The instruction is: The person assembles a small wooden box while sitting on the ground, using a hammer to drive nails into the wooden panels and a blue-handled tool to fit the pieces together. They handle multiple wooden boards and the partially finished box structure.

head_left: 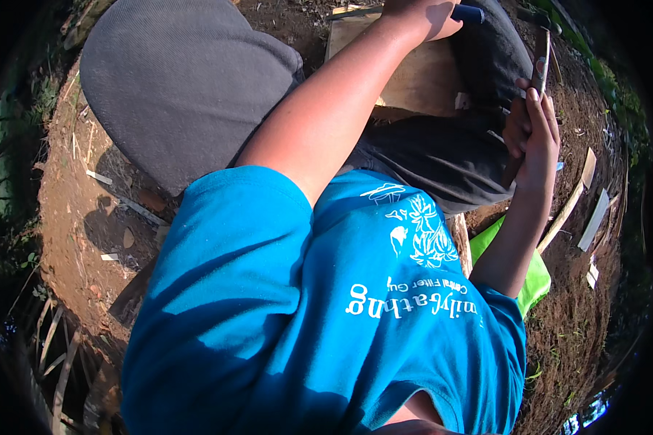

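Observation:
My left hand (429, 20) is at the top edge, closed round a tool with a dark blue handle (469, 13). A narrow dark length (354, 11) shows on the hand's other side; I cannot make out whether it belongs to that tool. To the right, my right hand (535, 134) is raised with its fingers wrapped about a thin, pale-edged strip of wood (543, 61), which points up and away. Between my legs, below the left hand, lies a flat wooden board (421, 80).
Dark trousers (189, 80) cover my bent legs. Brown soil (65, 239) surrounds me. Pale strips (593, 220) and a bright green piece (535, 286) lie at right. A dark rod-like thing (540, 19) is beyond the right hand. Dry stalks (67, 370) stand at lower left.

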Tool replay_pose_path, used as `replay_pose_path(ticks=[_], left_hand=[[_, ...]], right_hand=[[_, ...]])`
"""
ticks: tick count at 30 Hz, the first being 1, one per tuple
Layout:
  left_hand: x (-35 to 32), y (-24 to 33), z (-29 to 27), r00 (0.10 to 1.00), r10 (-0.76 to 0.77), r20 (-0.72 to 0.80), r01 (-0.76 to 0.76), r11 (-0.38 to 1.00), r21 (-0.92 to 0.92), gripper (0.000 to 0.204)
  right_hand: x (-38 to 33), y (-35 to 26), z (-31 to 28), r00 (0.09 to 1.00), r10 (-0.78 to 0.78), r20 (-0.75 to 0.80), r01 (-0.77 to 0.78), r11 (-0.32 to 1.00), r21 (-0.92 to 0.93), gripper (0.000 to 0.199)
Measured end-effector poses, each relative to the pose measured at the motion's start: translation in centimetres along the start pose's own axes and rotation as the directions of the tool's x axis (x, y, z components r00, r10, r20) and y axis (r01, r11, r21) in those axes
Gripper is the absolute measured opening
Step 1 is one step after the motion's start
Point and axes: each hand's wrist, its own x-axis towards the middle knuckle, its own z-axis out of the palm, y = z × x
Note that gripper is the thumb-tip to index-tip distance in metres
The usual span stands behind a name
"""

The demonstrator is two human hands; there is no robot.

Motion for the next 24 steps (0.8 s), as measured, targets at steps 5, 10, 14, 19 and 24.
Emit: replay_pose_path(ticks=[5,10,14,19,24], left_hand=[[0.5,2.7,0.5,0.998,0.066,-0.005,-0.066,0.996,-0.061,0.018],[1.1,2.9,0.4,0.999,0.041,0.013,-0.039,0.990,-0.135,0.019],[1.6,2.9,0.3,0.999,-0.009,0.050,0.014,0.996,-0.094,0.021],[1.3,3.8,0.0,1.000,0.001,0.008,0.000,0.991,-0.134,0.021],[1.9,3.5,0.4,0.998,-0.049,0.038,0.054,0.991,-0.126,0.019]], right_hand=[[-1.2,-1.5,-2.5,0.993,-0.053,-0.103,0.072,0.980,0.186,0.029],[-2.1,-3.0,-3.1,0.974,-0.124,-0.192,0.139,0.988,0.069,0.033],[-0.8,-3.8,-4.6,0.966,-0.208,-0.156,0.243,0.935,0.257,0.034],[-0.5,-3.7,-4.5,0.985,-0.165,-0.051,0.172,0.954,0.247,0.035],[0.0,-3.8,-5.4,0.986,-0.167,-0.027,0.168,0.954,0.247,0.035]])
